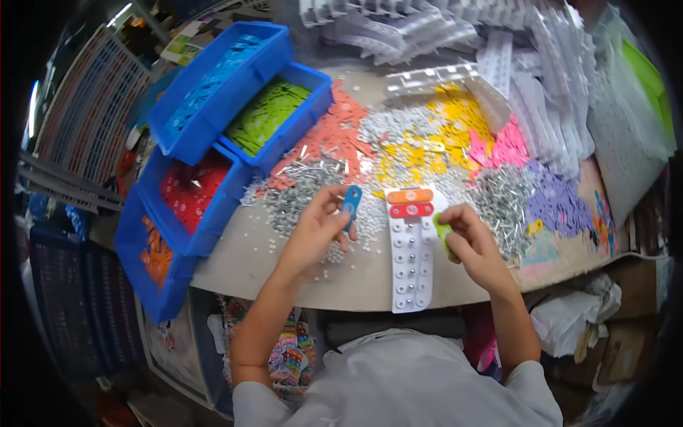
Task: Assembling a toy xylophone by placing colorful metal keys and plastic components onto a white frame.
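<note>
A blue plastic strip (pixel 351 202) with a hole at its end is pinched upright in my left hand (pixel 318 226). On the other side, my right hand (pixel 475 245) grips a lime green strip (pixel 442 233) beside the white tray's right edge. Between the hands lies the white plastic tray (pixel 400 302), long and narrow, with small white rings and metal pins in rows. Across its far end sit an orange strip (pixel 410 196) and, just nearer, a red strip (pixel 412 211). My fingers partly hide both held strips.
Blue bins (pixel 213 245) at the left hold strips sorted by colour. Piles of metal pins (pixel 506 199), white rings (pixel 370 213), coral strips (pixel 340 132), yellow strips (pixel 455 114) and purple strips (pixel 558 205) cover the table. Stacked clear trays (pixel 544 107) stand at the far right.
</note>
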`<move>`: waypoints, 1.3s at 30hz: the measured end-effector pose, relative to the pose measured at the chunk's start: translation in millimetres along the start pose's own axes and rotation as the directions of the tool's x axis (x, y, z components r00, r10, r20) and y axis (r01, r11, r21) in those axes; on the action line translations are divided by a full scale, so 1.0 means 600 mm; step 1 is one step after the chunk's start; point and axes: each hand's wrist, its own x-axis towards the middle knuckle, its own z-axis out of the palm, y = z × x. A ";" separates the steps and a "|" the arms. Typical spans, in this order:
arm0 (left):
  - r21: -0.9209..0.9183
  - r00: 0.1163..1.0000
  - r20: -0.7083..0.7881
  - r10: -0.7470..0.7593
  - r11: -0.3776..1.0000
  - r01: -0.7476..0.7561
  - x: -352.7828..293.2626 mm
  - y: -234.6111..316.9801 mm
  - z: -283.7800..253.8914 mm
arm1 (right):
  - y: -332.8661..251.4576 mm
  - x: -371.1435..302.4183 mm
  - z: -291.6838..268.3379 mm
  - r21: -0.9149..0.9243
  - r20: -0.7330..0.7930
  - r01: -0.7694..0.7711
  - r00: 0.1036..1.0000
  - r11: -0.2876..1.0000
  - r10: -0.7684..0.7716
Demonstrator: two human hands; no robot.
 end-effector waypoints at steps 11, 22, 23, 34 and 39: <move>0.044 0.990 -0.025 -0.135 0.990 0.136 -0.009 -0.038 0.045 | 0.025 -0.017 -0.032 -0.228 -0.088 0.010 0.996 0.974 -0.031; 0.506 0.957 -0.108 0.269 0.843 -0.179 0.014 -0.046 0.052 | 0.030 0.017 0.023 -0.741 0.032 0.325 0.891 0.588 -0.453; 0.506 0.957 -0.110 0.268 0.844 -0.179 0.017 -0.047 0.051 | 0.031 0.021 0.028 -0.741 0.033 0.326 0.891 0.588 -0.452; 0.555 0.951 -0.025 0.308 0.796 -0.242 0.040 -0.059 0.057 | 0.058 0.028 0.034 -0.815 -0.014 0.209 0.926 0.541 -0.378; 0.565 0.946 -0.002 0.324 0.781 -0.266 0.054 -0.057 0.074 | 0.071 0.030 0.025 -0.780 0.007 0.257 0.915 0.571 -0.403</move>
